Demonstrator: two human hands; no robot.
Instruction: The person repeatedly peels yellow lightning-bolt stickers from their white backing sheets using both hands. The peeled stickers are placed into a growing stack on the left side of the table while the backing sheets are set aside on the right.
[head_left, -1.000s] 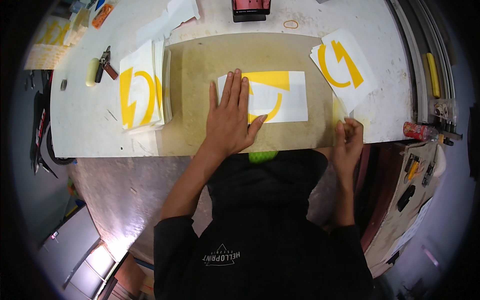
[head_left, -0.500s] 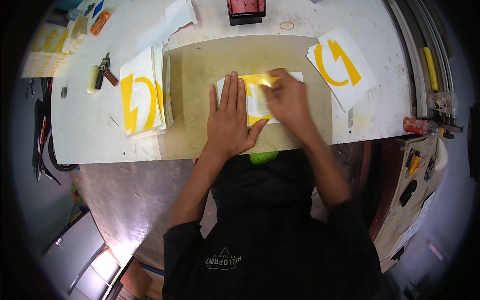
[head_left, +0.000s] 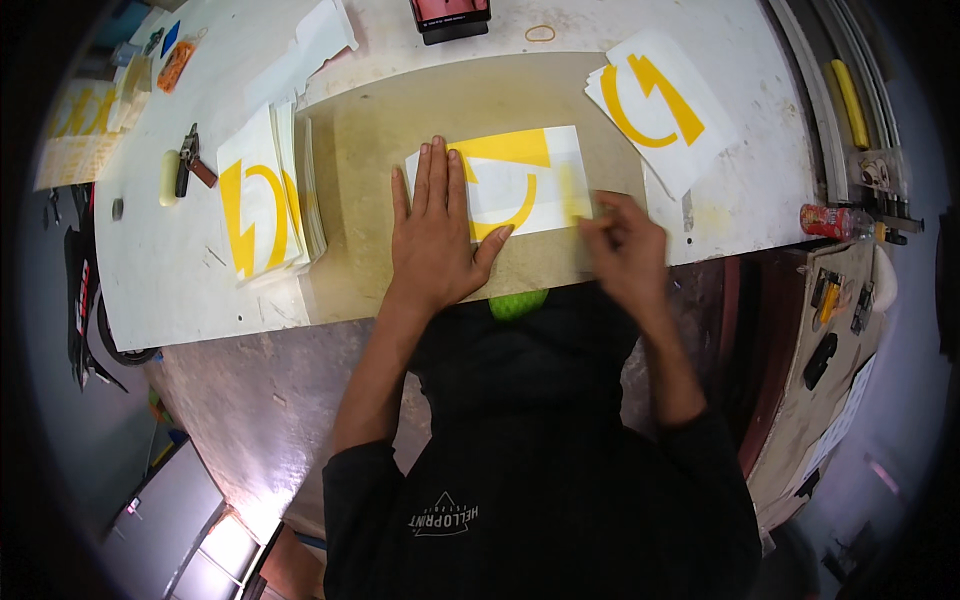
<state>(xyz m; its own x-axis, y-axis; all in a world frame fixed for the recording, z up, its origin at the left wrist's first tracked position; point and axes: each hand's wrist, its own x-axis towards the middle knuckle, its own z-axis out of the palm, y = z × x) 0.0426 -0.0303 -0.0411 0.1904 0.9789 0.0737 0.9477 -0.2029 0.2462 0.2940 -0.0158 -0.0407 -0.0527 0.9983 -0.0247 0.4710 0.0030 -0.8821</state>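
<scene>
A white sheet [head_left: 500, 205] with yellow shapes lies on the see-through mat [head_left: 350, 170]. My left hand [head_left: 435, 225] rests flat on the sheet's left part, fingers stretched and thumb out to the side. At the sheet's right end, my right hand [head_left: 625, 245] has its fingers bent into a pinch. Between its fingertips and the sheet shows a blurred, see-through yellowish flat piece [head_left: 571, 195]; motion smears its outline. To the left stands a stack of white sheets [head_left: 262, 200] with yellow bolt and arc shapes. More such sheets [head_left: 660, 115] lie fanned at the right.
At the table's back are a phone on a stand [head_left: 452, 22], a rubber band [head_left: 540, 33] and a torn white paper [head_left: 300, 65]. Tools with dark handles [head_left: 190, 165] lie beyond the left stack. A red-labelled bottle [head_left: 835, 222] is by the right edge.
My right hand has swept right and nearer, from the sheet's middle to its right end, uncovering the yellow shapes. My left hand stays pressed on the sheet. The whole view has shifted slightly.
</scene>
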